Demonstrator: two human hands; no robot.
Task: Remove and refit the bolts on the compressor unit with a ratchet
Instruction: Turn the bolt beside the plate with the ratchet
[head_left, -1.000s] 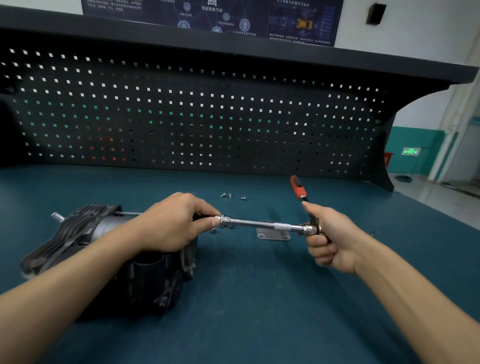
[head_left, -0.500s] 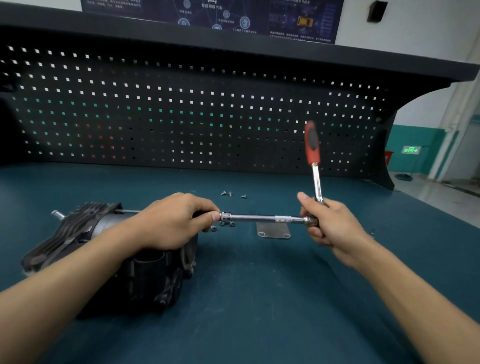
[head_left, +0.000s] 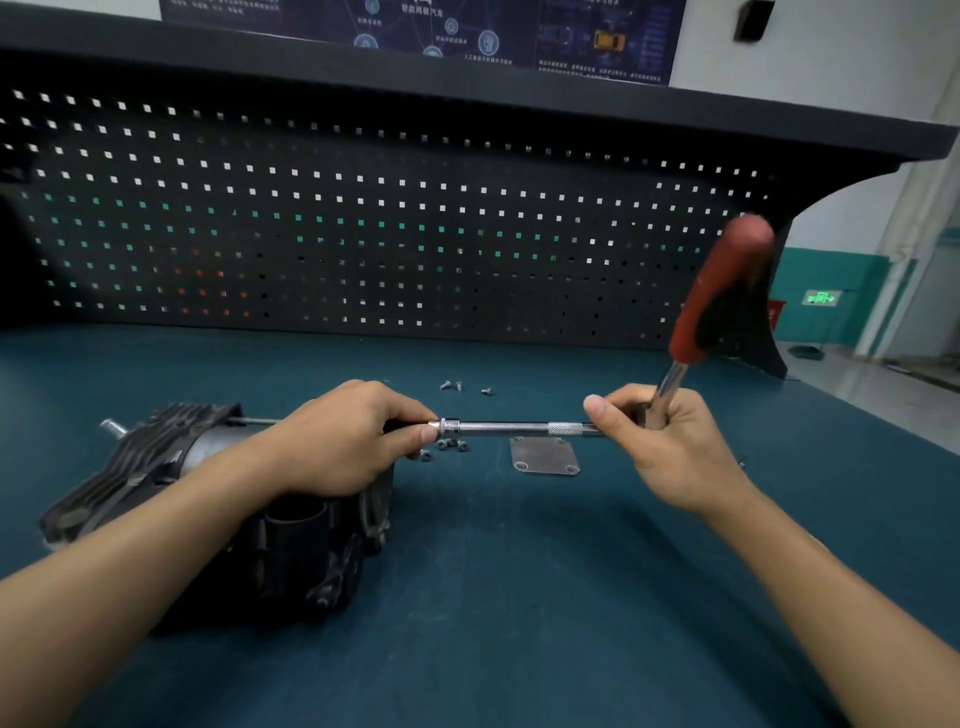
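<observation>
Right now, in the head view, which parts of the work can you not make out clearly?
- Where the silver steel extension bar meets the black finned compressor unit: hidden by the left hand, head view.
- Head of the red-handled steel ratchet: head view, enclosed by the right hand; its handle is blurred.
- Small loose grey bolts: head view, too small to count.

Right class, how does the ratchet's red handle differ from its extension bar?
The red handle stands up, tilted right, and is blurred; the extension bar lies level and sharp. The handle is thick, red and black; the bar is thin, bare metal. Both belong to one ratchet, meeting inside the right hand.
</observation>
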